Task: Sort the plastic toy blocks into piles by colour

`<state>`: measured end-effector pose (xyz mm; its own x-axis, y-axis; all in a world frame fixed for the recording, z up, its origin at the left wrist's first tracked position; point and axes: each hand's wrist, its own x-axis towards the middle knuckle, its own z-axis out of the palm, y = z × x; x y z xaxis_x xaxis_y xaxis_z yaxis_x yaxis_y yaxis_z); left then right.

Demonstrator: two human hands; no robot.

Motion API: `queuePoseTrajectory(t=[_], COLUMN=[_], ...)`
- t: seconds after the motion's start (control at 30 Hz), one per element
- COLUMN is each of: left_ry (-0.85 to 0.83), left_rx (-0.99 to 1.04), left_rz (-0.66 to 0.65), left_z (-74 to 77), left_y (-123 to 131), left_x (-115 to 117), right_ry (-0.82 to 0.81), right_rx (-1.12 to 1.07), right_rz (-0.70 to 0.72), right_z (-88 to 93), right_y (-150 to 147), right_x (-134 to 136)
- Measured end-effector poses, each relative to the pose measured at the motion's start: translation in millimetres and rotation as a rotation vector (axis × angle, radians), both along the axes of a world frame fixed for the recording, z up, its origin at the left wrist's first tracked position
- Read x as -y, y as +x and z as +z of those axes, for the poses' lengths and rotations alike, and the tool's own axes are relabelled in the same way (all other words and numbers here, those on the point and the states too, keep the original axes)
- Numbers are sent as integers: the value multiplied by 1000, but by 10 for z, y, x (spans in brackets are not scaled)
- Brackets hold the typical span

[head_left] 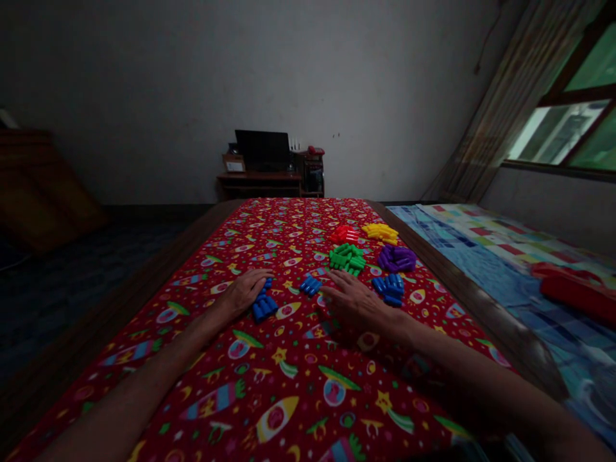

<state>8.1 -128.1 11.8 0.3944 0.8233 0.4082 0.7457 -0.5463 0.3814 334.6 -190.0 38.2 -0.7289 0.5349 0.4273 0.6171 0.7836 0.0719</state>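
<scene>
Spread nearest, a red cloth (308,359) printed with rockets and stars. On it, three groups of short rods in a rough row: left blue rods (264,309) beside the left hand (248,287), middle blue rods (310,286) between both hands, right blue rods (389,287) beyond the outer side of the right hand (356,298). Standing between those last two groups, the right hand itself, with green rods (347,258) just past its fingertips. Right of the green, purple rods (397,258); farther, red rods (344,235) and yellow rods (380,233) side by side. Off to the right, a checked sheet (418,234); against the far wall, a desk (260,184) with a black monitor (264,151).

At the left, fingers bent over the upper blue rods; impossible to tell whether pinched or merely touched. At the right, an open grip, thumb and fingers apart.

Both forearms angled inward from the lower corners, palms down, low over the cloth.
</scene>
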Motion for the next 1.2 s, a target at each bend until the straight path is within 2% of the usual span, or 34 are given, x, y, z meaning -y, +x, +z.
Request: queuePoseTrajectory(t=[0.1, 0.17, 0.3, 0.53, 0.67, 0.77, 0.87, 1.03, 1.13, 1.2], left_ry=[-1, -3, 3, 10, 11, 5, 4, 4, 8, 6], left_rx=[2, 4, 17, 24, 19, 14, 23, 26, 34, 31], left_rz=[-3, -6, -8, -13, -10, -7, -2, -3, 0, -6], left_z=[14, 19, 23, 2, -6, -1, 6, 2, -4, -5], left_y=[6, 10, 16, 6, 1, 5, 13, 16, 15, 15], left_x=[7, 14, 27, 13, -1, 1, 9, 15, 9, 4], right_ry=[-50, -82, -107, -130, -111, -60, -36, -3, 46, 86], right_rx=[46, 95, 180, 54, 73, 67, 69, 101, 54, 0], right_rz=[22, 38, 66, -25, -55, -175, -267, -311, -328, -308], right_z=[20, 27, -14, -123, 20, 165, 222, 40, -55, -41], right_y=[-456, -657, -732, -235, 60, 328, 611, 899, 918, 858], right_x=[-91, -130, -171, -91, 15, 25, -3, 7, 39, 67])
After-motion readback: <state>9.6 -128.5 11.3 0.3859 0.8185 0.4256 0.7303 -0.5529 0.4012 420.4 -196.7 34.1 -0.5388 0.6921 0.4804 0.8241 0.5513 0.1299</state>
